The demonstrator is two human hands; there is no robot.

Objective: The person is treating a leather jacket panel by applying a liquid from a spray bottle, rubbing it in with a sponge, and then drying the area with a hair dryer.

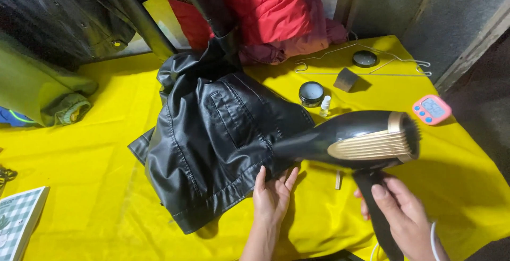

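Note:
A black leather jacket (212,139) lies spread on a yellow cloth-covered table (95,186). My left hand (272,196) rests flat, fingers apart, on the jacket's lower hem. My right hand (404,216) grips the handle of a black and gold hair dryer (356,141). The dryer's nozzle points left at the jacket, just above my left hand.
Behind the jacket sit a round open tin (311,93), a small white bottle (325,104), a dark sponge block (346,79), a round lid (365,58) and a wire hanger (372,69). A pink timer (432,109) is at right. Red, black and green garments hang at the back.

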